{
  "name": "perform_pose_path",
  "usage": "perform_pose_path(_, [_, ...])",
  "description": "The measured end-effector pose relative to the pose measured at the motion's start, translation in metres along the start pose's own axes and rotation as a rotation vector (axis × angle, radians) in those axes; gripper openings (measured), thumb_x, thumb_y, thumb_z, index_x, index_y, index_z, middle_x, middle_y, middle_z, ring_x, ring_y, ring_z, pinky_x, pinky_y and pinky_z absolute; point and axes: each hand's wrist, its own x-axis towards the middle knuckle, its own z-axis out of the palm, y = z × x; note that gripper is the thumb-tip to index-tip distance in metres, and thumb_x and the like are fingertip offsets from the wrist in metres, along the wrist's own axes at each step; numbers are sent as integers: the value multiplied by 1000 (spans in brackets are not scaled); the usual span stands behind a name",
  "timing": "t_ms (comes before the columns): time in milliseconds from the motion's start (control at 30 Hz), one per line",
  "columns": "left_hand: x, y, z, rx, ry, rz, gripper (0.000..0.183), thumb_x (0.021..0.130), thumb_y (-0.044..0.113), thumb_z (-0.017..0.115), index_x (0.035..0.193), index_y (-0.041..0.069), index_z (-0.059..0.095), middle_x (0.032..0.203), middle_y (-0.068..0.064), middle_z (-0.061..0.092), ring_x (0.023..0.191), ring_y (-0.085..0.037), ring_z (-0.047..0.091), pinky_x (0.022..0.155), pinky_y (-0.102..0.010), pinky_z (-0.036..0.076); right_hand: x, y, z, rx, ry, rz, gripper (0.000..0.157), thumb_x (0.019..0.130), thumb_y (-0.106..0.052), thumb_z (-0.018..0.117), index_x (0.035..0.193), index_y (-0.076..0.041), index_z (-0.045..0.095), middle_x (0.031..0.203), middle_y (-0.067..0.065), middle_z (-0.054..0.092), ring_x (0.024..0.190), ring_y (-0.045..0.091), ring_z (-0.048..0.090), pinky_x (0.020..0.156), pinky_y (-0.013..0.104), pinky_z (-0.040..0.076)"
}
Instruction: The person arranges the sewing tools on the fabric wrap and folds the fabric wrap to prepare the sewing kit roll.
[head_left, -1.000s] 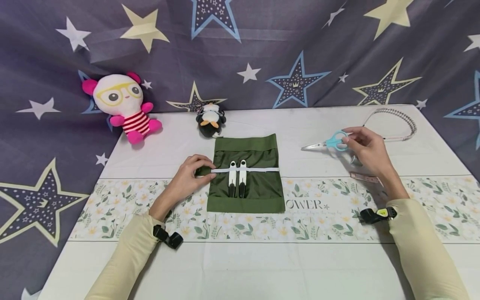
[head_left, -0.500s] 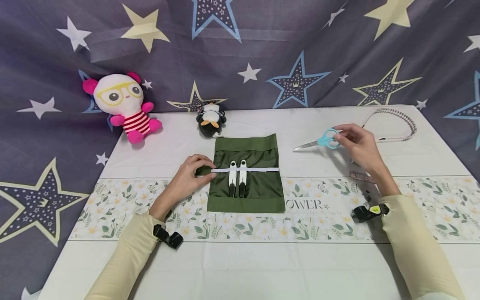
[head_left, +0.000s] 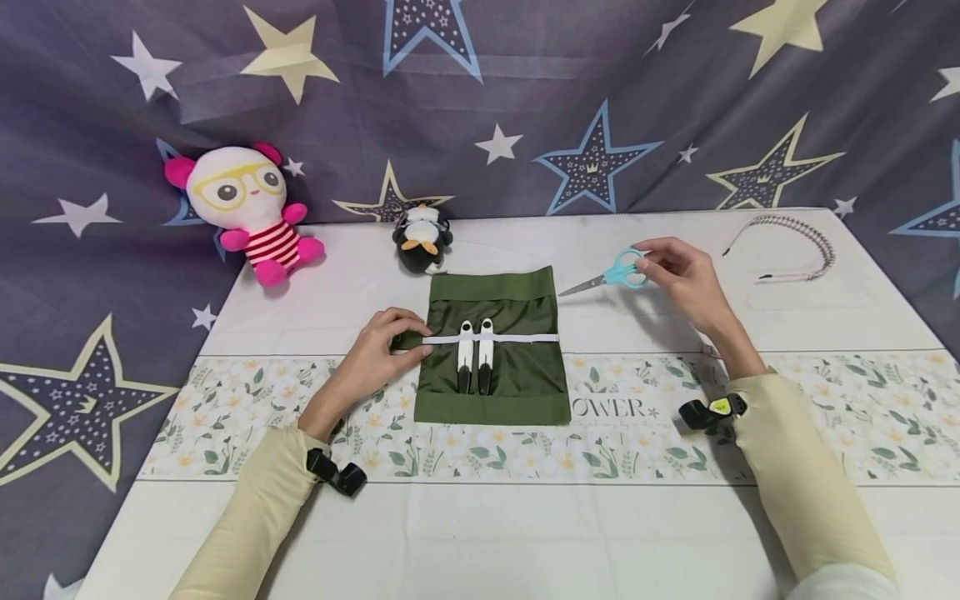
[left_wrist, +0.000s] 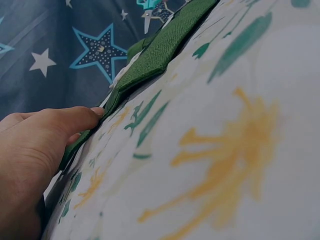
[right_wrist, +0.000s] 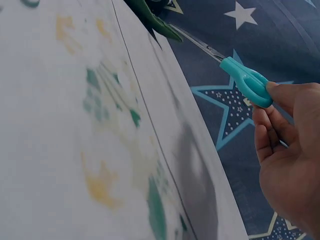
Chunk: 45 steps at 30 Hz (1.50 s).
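A green cloth organiser lies spread on the table, with a white elastic band across its middle. Two slim white-and-black tools are tucked side by side under that band; their kind is unclear. My left hand pinches the organiser's left edge, its thumb on the green cloth in the left wrist view. Right of the organiser, my right hand holds light-blue-handled scissors by the handle loops, above the table. Their blades are together and point left, toward the cloth's upper right edge.
A pink-and-white plush panda sits at the back left, and a small penguin plush stands behind the organiser. A headband lies at the back right. Under the right wrist, a pinkish item is mostly hidden.
My right hand has carried the scissors leftward and slightly up, closer to the organiser, and the headband is now fully uncovered. The left hand has stayed at the cloth's edge.
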Motion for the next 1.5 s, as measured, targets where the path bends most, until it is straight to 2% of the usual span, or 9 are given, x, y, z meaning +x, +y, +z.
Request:
perform_pose_path(100, [0,0,0,1,0,-2,24,95,21,79,117,13,75,133,-6,58,128,-29,48,109,-56,38,2,-4,7,25,-13,6,28,101,5,62,127,15,61,89,2,68,75,12,60,69,19,47])
perform_pose_path(333, [0,0,0,4,-1,0,25,95,22,79,117,13,75,133,-6,58,129,-29,47,110,-56,37,5,-25,23,63,-61,15,25,101,10,59,124,21,58,87,17,66,72,8,57,67,18,46])
perform_pose_path(600, [0,-1,0,12,2,2,24,95,22,78,117,13,75,132,-6,58,128,-30,48,108,-57,38,15,-5,39,58,-111,19,26,101,5,62,126,12,64,89,15,68,71,14,59,63,24,44])
perform_pose_path(800, [0,0,0,5,-3,-10,24,95,22,79,117,13,75,133,-5,58,129,-30,47,109,-56,37,19,-5,51,57,-156,19,22,102,0,64,122,9,67,86,13,68,70,26,60,59,25,41])
perform_pose_path(967, [1,0,0,2,-8,-15,25,95,23,78,118,13,75,133,-5,58,130,-29,47,110,-56,37,20,-5,59,48,-191,28,22,103,-1,62,122,8,68,88,17,69,70,22,60,58,25,38])
perform_pose_path(1133, [1,0,-1,17,-7,-8,25,95,23,78,118,13,75,133,-6,58,128,-30,48,108,-57,37,23,-4,67,8,-227,24,23,105,-2,59,124,5,70,86,23,64,64,17,47,56,25,34])
perform_pose_path(1167, [1,0,-1,21,-6,-9,25,95,23,78,118,13,75,133,-6,58,128,-30,48,108,-58,37,23,-10,69,0,-236,26,23,105,-1,58,123,7,69,84,25,62,63,16,45,55,25,34])
perform_pose_path(1300, [1,1,-2,27,-6,-13,25,95,24,78,118,13,75,133,-6,58,129,-30,47,109,-59,36,27,-11,76,-17,-258,30,23,104,0,58,124,9,69,84,28,61,62,15,42,56,25,34])
perform_pose_path(1500, [1,2,-1,15,-11,-13,25,96,23,78,118,13,75,133,-6,58,128,-30,47,108,-58,37,32,-7,86,-40,-301,48,24,105,-1,58,124,7,70,92,25,66,71,25,52,59,24,38])
